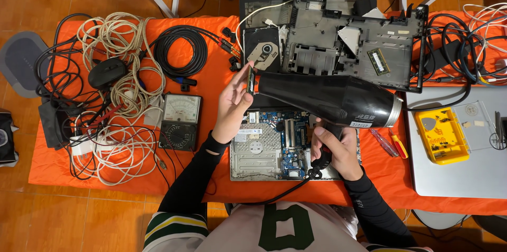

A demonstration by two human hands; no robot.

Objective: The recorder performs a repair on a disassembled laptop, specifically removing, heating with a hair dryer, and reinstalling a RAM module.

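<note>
Whole setup sits on an orange cloth (211, 80) spread over a tiled floor, so everything stays in reach of someone sitting at its near edge. Biggest thing on it is the gutted laptop base (338, 41) at the far side, bottom up with its drive and a green memory stick exposed, probably parked there out of the way. Right of centre is a closed silver laptop (454, 157) being used as a shelf for a yellow parts tray (441, 135), which keeps small bits from rolling off.

Directly in front of the person is an opened laptop board (274, 144), blue circuit and metal plate showing.

The right hand (335, 149) is wrapped tight round the handle of a black hair dryer (327, 99), held sideways above that board with the narrow nozzle pointing left. The left hand (232, 107) pinches a small memory stick (251, 79) upright between thumb and fingertips, right at the nozzle mouth, so any air would hit the stick and not the board. Can't tell if the dryer is running.

Off to the left: a tangle of white and black cables (113, 99), a neat black cable coil (180, 51), and an analog meter (180, 121). Two screwdrivers (393, 144) lie just right of the board.
</note>
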